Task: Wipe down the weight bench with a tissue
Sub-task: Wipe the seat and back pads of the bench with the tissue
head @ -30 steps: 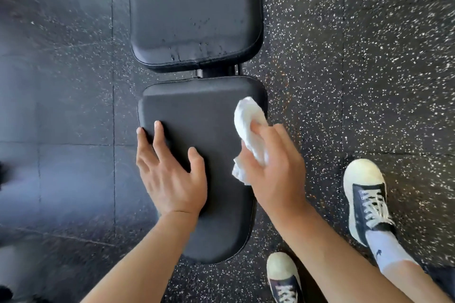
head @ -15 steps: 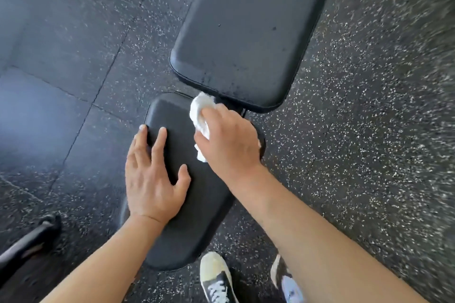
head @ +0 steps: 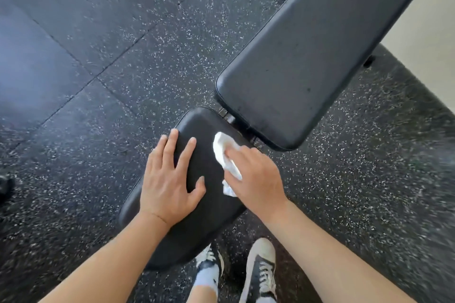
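Observation:
The black padded weight bench has a small seat pad (head: 197, 226) near me and a long back pad (head: 307, 64) running up to the right. My left hand (head: 170, 179) lies flat on the left part of the seat pad, fingers spread. My right hand (head: 258, 179) grips a crumpled white tissue (head: 225, 155) and presses it on the far right part of the seat pad, near the gap to the back pad. Part of the tissue is hidden under my fingers.
Dark speckled rubber floor tiles (head: 110, 56) surround the bench. My two feet in black-and-white sneakers (head: 261, 268) stand just below the seat pad's near end. A pale floor strip (head: 428, 39) shows at the upper right. A dark object (head: 5, 186) sits at the left edge.
My right hand has carried the tissue from the seat pad's right edge up to its far end. The view has swung, so the bench now runs diagonally. The left hand stays on the pad.

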Motion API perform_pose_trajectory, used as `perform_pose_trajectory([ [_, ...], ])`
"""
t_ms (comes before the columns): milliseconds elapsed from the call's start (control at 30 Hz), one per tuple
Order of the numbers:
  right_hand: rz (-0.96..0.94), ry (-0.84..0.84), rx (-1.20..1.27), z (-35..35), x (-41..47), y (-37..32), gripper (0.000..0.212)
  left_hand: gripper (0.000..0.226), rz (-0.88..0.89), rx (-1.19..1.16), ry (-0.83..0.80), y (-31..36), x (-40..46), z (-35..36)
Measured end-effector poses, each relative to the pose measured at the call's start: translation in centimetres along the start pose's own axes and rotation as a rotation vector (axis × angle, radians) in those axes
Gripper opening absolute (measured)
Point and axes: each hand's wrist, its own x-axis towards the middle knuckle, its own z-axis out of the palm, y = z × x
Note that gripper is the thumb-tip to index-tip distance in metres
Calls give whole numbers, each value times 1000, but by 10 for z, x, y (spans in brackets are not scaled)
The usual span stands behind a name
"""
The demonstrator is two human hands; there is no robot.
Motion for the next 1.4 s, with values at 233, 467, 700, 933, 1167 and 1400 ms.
perform_pose_trajectory([
  [233, 0, 20, -19, 8, -7, 4, 30, 85, 5, -56, 42, 0, 0, 2],
  [467, -21, 57, 33, 32, 121, -52, 21, 92, -35, -86, 23, 3, -2, -4],
  [700, -200, -67, 37, 15, 103, -40, 29, 92, -46, -80, -21, 8, -3, -11],
  [933, -469, -181, -26, -17, -18, 47, 33, 85, -151, -76, -69, 19, -4, -20],
  [1167, -452, -93, -10, -14, 20, 47, 43, 64, -304, -168, -14, 39, 6, -28],
  [1400, -160, -29, 164, 10, 58, 6, 37, 53, -380, -302, 111, 43, 47, -22],
])
